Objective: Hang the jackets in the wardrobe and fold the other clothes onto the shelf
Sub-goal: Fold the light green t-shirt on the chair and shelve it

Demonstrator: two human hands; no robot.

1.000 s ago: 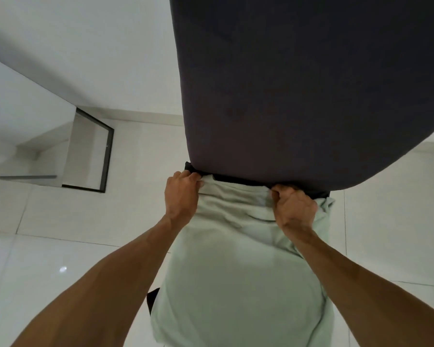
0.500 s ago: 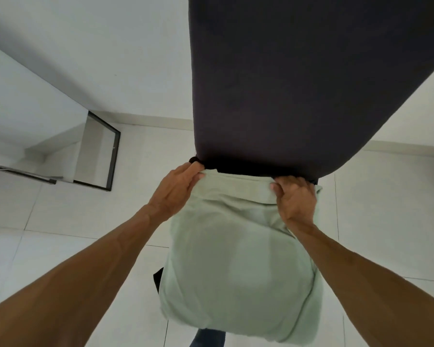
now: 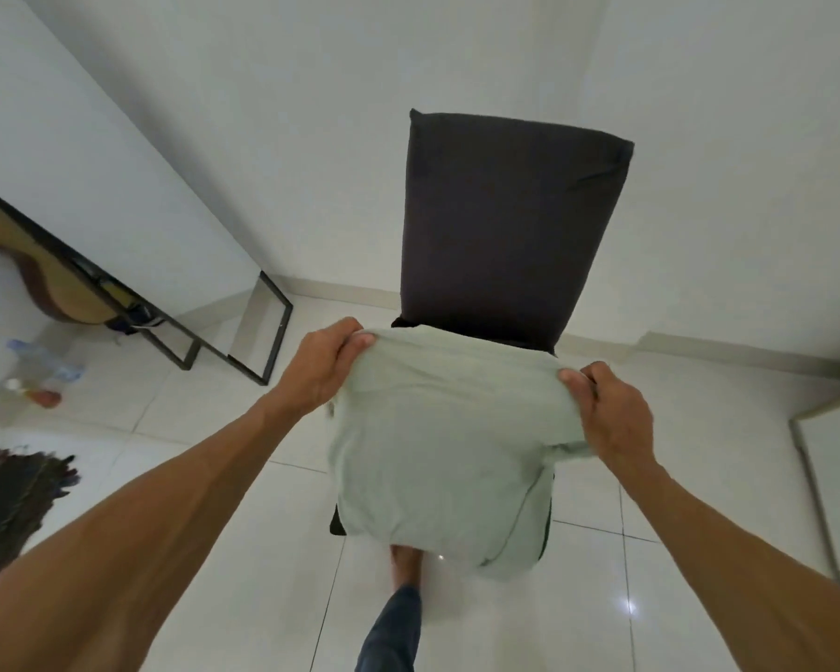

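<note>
A pale green garment (image 3: pixel 437 458) hangs folded in front of me, lifted above the seat of a dark chair (image 3: pixel 500 225). My left hand (image 3: pixel 321 366) grips its upper left edge. At the upper right corner, my right hand (image 3: pixel 612 414) pinches the cloth. The garment covers most of the chair seat, and only dark slivers of the seat show at its sides. The wardrobe and the shelf are out of view.
A black-framed mirror (image 3: pixel 268 332) leans on the left wall, reflecting a guitar. Bottles (image 3: pixel 40 375) stand on the floor at left, and a dark patterned cloth (image 3: pixel 15 497) lies nearer me. My bare foot (image 3: pixel 406 569) is under the garment. Another frame edge (image 3: pixel 815 492) stands at right.
The view has pulled back and tilted up, so the whole chair back shows. Both hands have raised the green garment off the seat and spread slightly apart.
</note>
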